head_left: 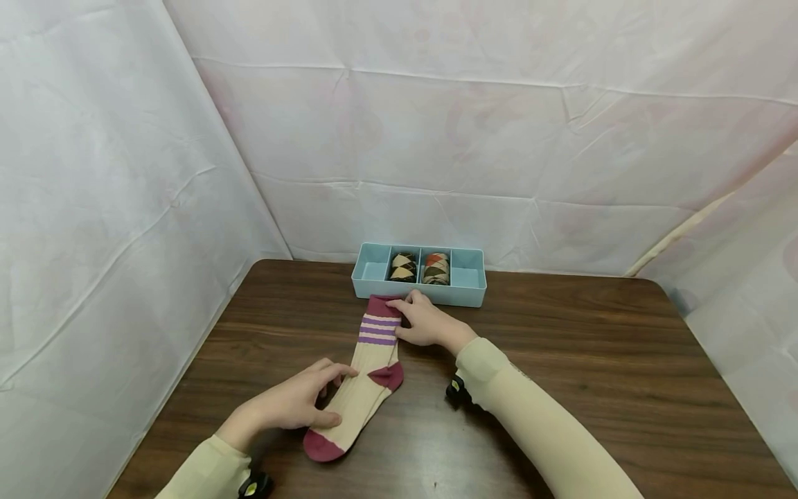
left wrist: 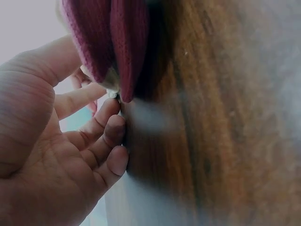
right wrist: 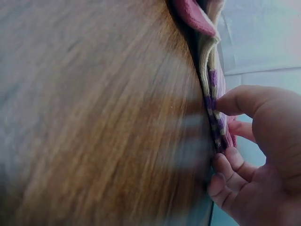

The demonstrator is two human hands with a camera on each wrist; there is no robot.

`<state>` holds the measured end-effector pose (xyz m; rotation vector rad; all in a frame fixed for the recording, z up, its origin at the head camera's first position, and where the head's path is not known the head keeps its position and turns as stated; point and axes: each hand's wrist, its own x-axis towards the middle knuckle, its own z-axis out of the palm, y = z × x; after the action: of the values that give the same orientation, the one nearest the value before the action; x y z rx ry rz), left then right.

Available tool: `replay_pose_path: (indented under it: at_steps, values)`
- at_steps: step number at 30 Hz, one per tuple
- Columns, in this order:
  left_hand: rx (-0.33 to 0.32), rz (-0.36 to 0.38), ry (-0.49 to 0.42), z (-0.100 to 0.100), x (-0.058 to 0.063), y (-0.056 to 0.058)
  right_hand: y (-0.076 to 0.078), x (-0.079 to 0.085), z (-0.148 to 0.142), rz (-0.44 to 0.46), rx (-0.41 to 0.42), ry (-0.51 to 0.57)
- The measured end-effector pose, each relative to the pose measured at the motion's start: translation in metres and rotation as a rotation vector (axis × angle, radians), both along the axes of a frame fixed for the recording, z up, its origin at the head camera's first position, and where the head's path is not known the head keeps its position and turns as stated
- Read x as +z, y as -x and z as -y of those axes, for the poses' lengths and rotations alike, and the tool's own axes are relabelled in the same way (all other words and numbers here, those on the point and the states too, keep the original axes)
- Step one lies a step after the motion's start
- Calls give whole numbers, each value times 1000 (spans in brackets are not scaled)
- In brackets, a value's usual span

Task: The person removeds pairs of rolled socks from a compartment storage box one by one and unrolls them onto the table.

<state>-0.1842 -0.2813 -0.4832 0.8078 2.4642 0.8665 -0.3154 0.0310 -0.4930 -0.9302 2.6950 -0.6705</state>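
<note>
A pair of cream socks [head_left: 368, 367] lies flat on the table, one on top of the other, toes toward me. Cuff, heel and toe are maroon, with purple stripes below the cuff. My left hand [head_left: 302, 398] rests at the left edge of the socks, thumb near the maroon toe [left wrist: 113, 37] and index finger on the middle. At the cuff end, my right hand [head_left: 427, 320] touches the upper right edge. In the right wrist view its thumb meets the purple stripes [right wrist: 214, 101], its other fingers loosely bent beside the layered edge.
A light-blue divided box [head_left: 380, 287] stands just beyond the cuff at the table's back. Its middle compartments hold a rolled black-and-cream sock [head_left: 403, 267] and a rolled argyle sock [head_left: 436, 269]. White cloth [head_left: 449, 138] hangs behind the dark wooden table [head_left: 580, 346].
</note>
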Motion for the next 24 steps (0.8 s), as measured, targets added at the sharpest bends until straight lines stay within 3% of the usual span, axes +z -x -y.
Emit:
replay_pose_path:
  at_steps: [6,14,17,19,24]
  values:
    - [22,-53,-35,0,-1,-12,0,0,-2,-7,9,12]
    - [86,-169,-37,2,1,-39,-6,-1,2,-15,-12,64]
    - [93,-174,-28,5,2,-47,-3,-7,1,-39,6,106]
    - [96,-177,-22,7,2,-51,5,-20,-1,-73,23,124]
    - [93,-193,-37,12,2,-58,3,-16,-1,-43,-8,141]
